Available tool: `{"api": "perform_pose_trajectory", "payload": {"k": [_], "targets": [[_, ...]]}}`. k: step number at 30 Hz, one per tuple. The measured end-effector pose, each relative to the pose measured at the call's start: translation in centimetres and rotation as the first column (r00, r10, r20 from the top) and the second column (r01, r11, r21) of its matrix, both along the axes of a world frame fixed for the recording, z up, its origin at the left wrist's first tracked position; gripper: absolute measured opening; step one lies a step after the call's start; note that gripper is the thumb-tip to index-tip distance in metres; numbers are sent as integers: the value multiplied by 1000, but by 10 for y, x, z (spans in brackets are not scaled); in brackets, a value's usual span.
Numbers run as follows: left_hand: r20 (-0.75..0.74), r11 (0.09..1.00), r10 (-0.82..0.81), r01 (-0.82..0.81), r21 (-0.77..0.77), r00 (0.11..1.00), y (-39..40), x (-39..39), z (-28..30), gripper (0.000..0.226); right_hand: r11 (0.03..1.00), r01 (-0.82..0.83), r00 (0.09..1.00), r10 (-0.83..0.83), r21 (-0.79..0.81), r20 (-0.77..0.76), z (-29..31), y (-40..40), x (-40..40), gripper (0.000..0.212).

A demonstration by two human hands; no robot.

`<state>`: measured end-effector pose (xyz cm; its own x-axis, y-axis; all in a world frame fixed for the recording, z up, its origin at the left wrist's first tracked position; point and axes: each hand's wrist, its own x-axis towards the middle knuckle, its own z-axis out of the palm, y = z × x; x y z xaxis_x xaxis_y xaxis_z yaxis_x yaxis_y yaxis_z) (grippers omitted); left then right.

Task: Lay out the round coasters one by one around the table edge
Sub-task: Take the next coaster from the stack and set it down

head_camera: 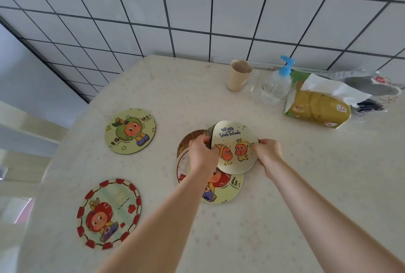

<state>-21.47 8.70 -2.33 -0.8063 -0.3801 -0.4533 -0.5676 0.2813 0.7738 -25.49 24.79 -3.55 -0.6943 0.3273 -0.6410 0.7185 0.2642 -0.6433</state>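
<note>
At centre frame, both hands are lifting a "we are Twinkle Twinkle" coaster [235,146] off the pile [228,187].

Along the left edge of the table [274,218], a red-bordered coaster [109,213] at lower left and a green coaster [130,131] above it are already lying flat, well apart. Moving right, the left hand [202,154] is pinching the lifted coaster's left rim, fingers curled close, perhaps also steadying the pile beneath, though that is hard to see. The right hand [268,153] is gripping its right rim, thumb on the printed face. The coaster looks thin, stiff and light, so a rim pinch should be holding it well.
</note>
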Motion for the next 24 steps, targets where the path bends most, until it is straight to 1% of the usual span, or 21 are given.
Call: {"api": "perform_pose_trajectory", "payload": {"k": [2,6,11,13,17,20,24], "targets": [[-17,999,14,-13,38,1000,-2,7,5,25,1000,-7,999,7,10,-37,6,1,6,26],[-5,995,32,-31,99,999,-12,39,13,29,1000,-22,995,24,17,-93,20,-3,36,31],[-9,991,67,-65,116,998,-42,112,16,18,995,-103,987,101,-9,-125,33,-28,116,27],[7,989,95,-95,110,995,-58,141,12,15,990,-140,984,136,-31,-113,34,-40,147,24],[57,989,107,-112,98,993,-89,213,7,19,984,-169,983,164,-54,-84,36,-68,222,17],[102,976,131,-147,163,986,-113,269,0,8,980,-197,979,194,-43,-67,31,-88,274,14],[140,975,161,-179,130,977,-141,326,-8,4,972,-234,971,232,-24,-55,23,-113,324,12]]}}
